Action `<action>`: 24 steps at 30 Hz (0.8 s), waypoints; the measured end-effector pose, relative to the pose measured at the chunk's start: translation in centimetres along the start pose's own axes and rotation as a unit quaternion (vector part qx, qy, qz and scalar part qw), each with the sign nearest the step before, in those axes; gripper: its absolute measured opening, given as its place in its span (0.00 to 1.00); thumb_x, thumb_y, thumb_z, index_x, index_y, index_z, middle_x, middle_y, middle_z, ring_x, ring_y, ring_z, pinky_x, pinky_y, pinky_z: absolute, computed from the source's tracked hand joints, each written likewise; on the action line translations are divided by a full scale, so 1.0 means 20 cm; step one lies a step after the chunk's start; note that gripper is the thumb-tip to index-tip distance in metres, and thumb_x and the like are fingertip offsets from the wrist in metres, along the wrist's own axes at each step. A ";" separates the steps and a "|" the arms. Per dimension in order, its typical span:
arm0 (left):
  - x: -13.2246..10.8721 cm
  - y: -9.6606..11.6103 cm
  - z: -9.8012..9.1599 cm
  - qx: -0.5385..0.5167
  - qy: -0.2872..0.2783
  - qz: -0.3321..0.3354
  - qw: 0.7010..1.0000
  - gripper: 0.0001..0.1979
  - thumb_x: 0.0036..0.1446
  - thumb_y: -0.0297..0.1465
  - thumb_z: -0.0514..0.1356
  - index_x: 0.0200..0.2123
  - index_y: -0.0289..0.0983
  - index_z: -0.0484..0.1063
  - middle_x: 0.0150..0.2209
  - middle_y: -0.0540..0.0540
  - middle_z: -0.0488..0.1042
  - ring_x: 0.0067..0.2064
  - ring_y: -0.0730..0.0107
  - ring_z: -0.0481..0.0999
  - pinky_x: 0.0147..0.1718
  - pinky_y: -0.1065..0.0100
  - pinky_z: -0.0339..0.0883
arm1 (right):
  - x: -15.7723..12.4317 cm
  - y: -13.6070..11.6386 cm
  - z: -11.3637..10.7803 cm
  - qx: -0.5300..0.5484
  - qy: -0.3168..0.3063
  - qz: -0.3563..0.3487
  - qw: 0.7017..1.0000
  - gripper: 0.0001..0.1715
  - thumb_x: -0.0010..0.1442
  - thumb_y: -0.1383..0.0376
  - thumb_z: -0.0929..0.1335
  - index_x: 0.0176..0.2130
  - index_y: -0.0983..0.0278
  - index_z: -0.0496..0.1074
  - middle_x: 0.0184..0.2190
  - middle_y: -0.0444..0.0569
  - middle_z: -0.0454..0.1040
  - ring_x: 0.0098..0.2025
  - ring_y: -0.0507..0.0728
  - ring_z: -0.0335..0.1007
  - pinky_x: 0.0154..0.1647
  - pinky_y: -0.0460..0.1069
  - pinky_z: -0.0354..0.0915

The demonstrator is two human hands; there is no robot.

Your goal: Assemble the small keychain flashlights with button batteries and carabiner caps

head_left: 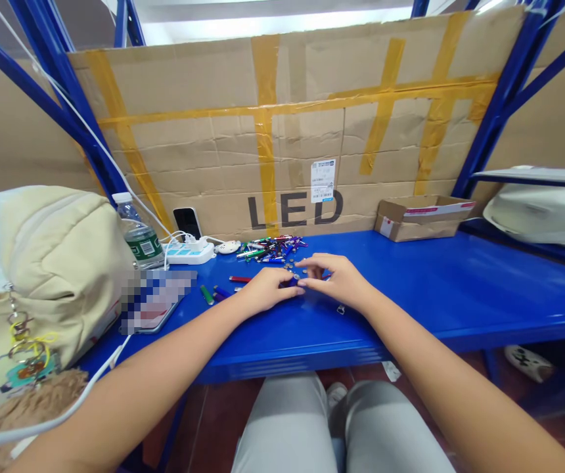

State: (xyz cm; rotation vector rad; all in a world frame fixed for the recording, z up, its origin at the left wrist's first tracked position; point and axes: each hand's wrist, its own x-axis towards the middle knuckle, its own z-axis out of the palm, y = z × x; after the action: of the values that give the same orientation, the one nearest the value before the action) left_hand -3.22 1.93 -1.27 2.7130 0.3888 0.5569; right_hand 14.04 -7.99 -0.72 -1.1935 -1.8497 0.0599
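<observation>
My left hand (269,289) is closed in a pinch around a small dark-blue tube, mostly hidden by the fingers, with a silvery round end. My right hand (336,277) meets it from the right, its thumb and fingers curled together at the tube's end; what they pinch is too small to make out. Just beyond the fingertips lie several small silvery discs (290,265). A red tube (240,280) rests left of my left hand, and a green tube (207,294) lies farther left. A small metal clip (341,309) sits below my right hand.
Behind my hands is a pile of coloured metal tubes (272,249) on the blue table (410,282). To the left are a phone (164,302), a power strip (188,252), a water bottle (140,236) and a cream bag (60,263). An open cardboard box (423,220) stands back right.
</observation>
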 end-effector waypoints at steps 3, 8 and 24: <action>-0.01 0.01 -0.01 -0.038 -0.002 -0.019 0.999 0.11 0.56 0.37 0.60 0.38 0.36 0.76 0.39 0.47 0.79 0.41 0.64 0.76 0.42 0.69 0.64 | -0.02 0.02 -0.07 -0.043 0.079 0.051 0.995 0.12 0.57 0.59 0.67 0.36 0.63 0.74 0.30 0.48 0.74 0.30 0.53 0.67 0.34 0.49 0.64; -0.01 0.01 -0.03 -0.034 -0.002 -0.031 0.999 0.12 0.56 0.36 0.60 0.40 0.36 0.76 0.42 0.46 0.79 0.45 0.63 0.76 0.46 0.67 0.65 | -0.06 0.12 -0.19 -0.158 0.039 0.187 0.969 0.14 0.54 0.55 0.67 0.29 0.63 0.75 0.30 0.48 0.76 0.32 0.56 0.69 0.35 0.50 0.63; -0.01 0.00 -0.03 -0.014 -0.005 -0.011 1.000 0.11 0.57 0.35 0.60 0.40 0.36 0.76 0.42 0.45 0.79 0.46 0.64 0.76 0.48 0.67 0.65 | -0.09 0.12 -0.21 -0.081 -0.095 0.245 0.961 0.10 0.48 0.58 0.71 0.27 0.62 0.77 0.27 0.47 0.77 0.31 0.56 0.71 0.33 0.50 0.65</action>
State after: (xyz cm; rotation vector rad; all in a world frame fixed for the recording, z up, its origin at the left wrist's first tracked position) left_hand -3.76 2.02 -0.78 2.6803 0.4061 0.5389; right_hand 18.94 -9.76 -0.63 -1.7954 -1.7001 0.3146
